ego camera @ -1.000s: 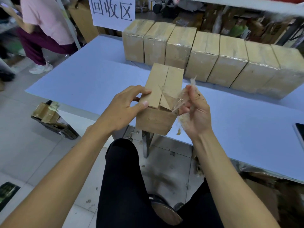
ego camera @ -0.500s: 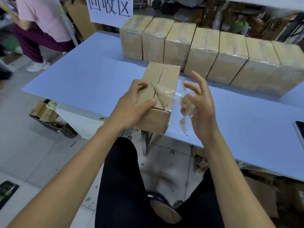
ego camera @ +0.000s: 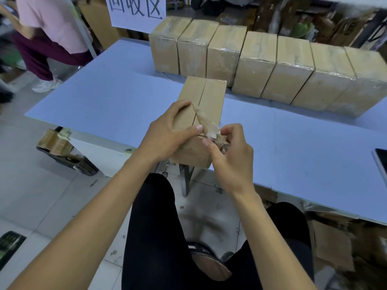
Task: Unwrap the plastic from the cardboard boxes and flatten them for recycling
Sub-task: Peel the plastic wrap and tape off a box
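A brown cardboard box (ego camera: 209, 97) sits at the near edge of the blue table (ego camera: 109, 101), its top flaps closed along a centre seam. My left hand (ego camera: 167, 132) grips the box's near left corner, thumb lying across the top. My right hand (ego camera: 228, 151) pinches a crumpled strip of clear plastic (ego camera: 211, 128) at the box's near right corner; the strip still clings to the top face. Behind stands a row of several plastic-wrapped boxes (ego camera: 257, 61).
A white sign (ego camera: 136, 11) with black characters stands at the table's far edge. A person in a pink top (ego camera: 52, 24) stands at far left. A low crate of cardboard scraps (ego camera: 62, 149) lies on the floor left. A dark phone (ego camera: 381, 164) rests at the right edge.
My right hand, which had pulled away holding loose plastic with fingers spread, has come back to the box's near right corner and pinches the strip there. My left hand keeps its grip.
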